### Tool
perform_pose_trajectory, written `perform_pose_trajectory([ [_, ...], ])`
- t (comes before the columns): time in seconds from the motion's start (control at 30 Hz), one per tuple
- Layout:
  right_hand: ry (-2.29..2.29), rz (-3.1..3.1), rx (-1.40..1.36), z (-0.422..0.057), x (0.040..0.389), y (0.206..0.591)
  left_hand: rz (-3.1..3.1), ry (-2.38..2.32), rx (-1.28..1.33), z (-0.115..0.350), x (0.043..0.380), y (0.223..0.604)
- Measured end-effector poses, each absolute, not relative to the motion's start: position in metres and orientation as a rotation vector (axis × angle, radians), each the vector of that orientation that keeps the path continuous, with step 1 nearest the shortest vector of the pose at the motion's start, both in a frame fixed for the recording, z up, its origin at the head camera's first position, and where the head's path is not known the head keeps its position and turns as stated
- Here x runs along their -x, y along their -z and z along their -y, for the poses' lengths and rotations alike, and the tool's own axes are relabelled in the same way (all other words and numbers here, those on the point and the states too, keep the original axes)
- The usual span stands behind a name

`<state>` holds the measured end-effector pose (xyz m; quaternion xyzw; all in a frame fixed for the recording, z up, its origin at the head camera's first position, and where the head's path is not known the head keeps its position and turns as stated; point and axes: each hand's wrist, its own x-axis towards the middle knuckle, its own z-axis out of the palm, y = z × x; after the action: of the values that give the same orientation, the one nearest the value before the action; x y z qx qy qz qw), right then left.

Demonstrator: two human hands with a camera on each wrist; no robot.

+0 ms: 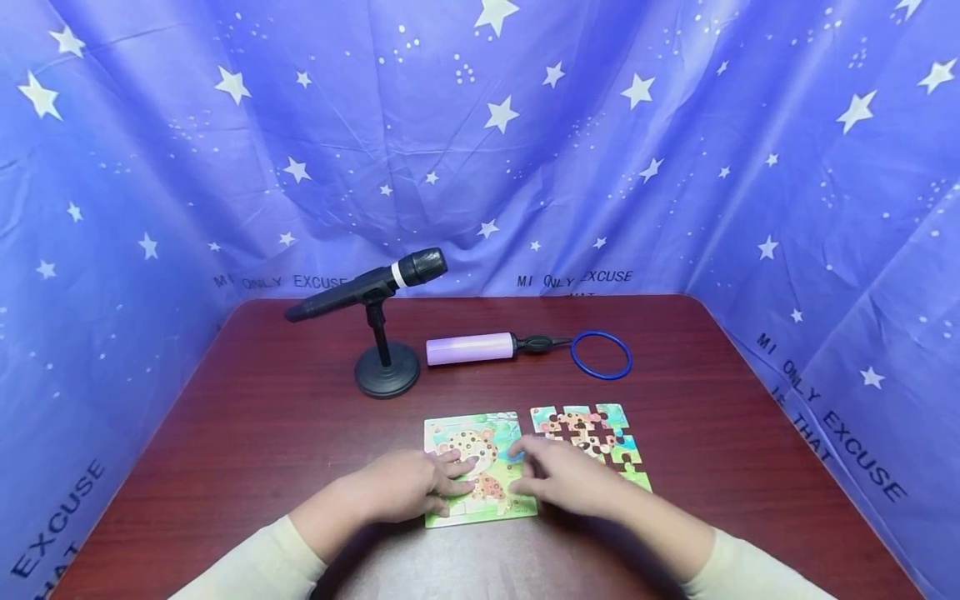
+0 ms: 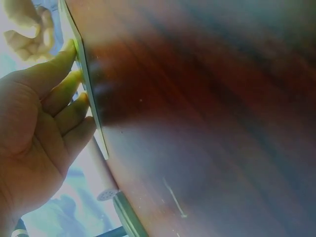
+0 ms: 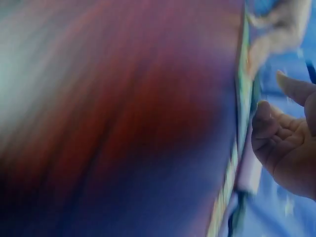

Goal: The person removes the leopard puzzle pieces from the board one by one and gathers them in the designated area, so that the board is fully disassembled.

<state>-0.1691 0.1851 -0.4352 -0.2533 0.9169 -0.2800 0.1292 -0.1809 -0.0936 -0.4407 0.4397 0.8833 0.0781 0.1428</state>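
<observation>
A square picture board [image 1: 491, 513] with a spotted cartoon animal lies flat on the table between my hands. My left hand [image 1: 408, 485] rests on its left part, fingers extended over the picture. In the left wrist view the fingertips of the left hand [image 2: 44, 108] touch the thin board. Above the board's right edge is my right hand [image 1: 566, 477], fingers bent loosely, thumb apart. The right wrist view shows the right hand [image 3: 289, 140] with nothing visible between thumb and fingers. Several jigsaw pieces [image 1: 576, 421] lie loosely grouped right of the board, partly hidden by the right hand.
A black microphone [image 1: 345, 293] sits on a round-based stand [image 1: 387, 371] at the back left of the table [image 1: 247, 400]. Behind the board lie a purple hand pump [image 1: 471, 349] with a black nozzle and a blue ring [image 1: 602, 377]. A starry curtain [image 1: 420, 125] surrounds the table.
</observation>
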Motion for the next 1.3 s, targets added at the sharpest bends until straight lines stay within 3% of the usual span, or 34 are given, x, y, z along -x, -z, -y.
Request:
perform_pose_trajectory([
  [0.3, 0.6, -2.764, 0.813, -0.142, 0.163, 0.451, -2.602, -0.258, -1.266, 0.094, 0.178, 0.441],
  [0.53, 0.628, -2.756, 0.768, -0.141, 0.164, 0.451, -2.794, -0.242, -1.046, 0.093, 0.177, 0.442],
  [0.83, 0.753, -2.741, 0.873, -0.146, 0.165, 0.45, -2.785, -0.206, -1.041, 0.094, 0.179, 0.442],
  [1.1, 1.063, -2.499, 0.759, -0.173, 0.18, 0.429, -2.777, -0.209, -1.02, 0.095, 0.18, 0.444],
  [1.3, 0.975, -2.446, 0.673, -0.223, 0.195, 0.407, -2.772, -0.207, -1.016, 0.096, 0.18, 0.444],
])
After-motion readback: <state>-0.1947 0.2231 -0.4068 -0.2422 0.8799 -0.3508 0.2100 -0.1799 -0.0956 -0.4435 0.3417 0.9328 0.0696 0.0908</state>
